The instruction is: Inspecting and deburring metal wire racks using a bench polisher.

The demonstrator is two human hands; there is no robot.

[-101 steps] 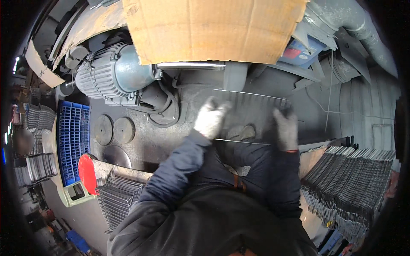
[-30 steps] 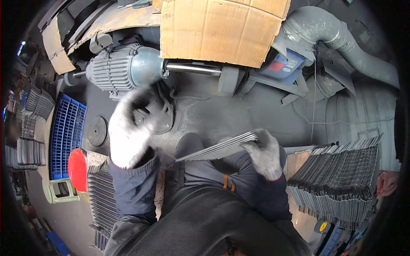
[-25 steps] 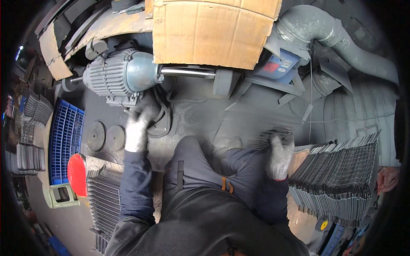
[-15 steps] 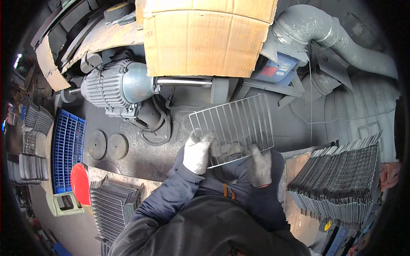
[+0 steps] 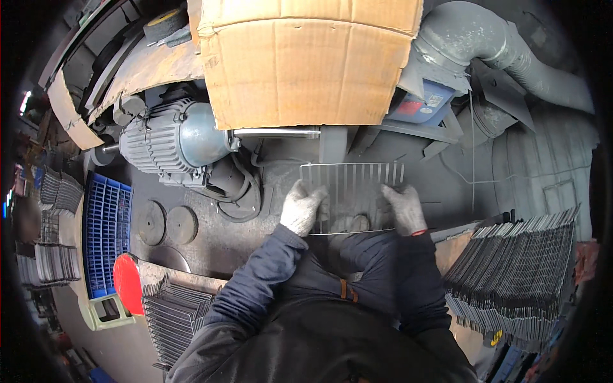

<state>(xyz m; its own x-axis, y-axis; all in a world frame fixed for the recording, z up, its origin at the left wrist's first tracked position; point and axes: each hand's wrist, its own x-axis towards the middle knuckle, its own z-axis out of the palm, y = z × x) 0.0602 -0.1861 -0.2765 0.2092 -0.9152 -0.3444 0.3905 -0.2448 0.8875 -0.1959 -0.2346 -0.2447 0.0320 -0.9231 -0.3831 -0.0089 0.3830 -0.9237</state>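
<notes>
A rectangular wire rack [image 5: 352,165] of thin, straight metal rods is held above my lap, in front of the machine's wheel. Gloved in pale grey-white, my left hand [image 5: 302,207] is closed on the rack's left end, thumb pointing up. Its opposite end is gripped by my right hand [image 5: 405,209], in a greyer glove with a red cuff edge. The middle rods are smeared by motion. Beyond the rack's far edge stands a grey wheel [image 5: 333,143] on a shiny shaft, partly covered by a cardboard sheet [image 5: 303,70].
A finned electric motor [image 5: 153,140] stands ahead on the left. Stacked wire racks [image 5: 175,316] lie by my left side, and a larger rack stack [image 5: 511,274] stands at right. Two round discs [image 5: 182,225] lie beside a blue plastic crate [image 5: 107,236]. A duct [image 5: 460,38] bends at upper right.
The rack has turned from a slant to nearly level, its far edge now facing the wheel. My right hand has moved up and outward along its right end.
</notes>
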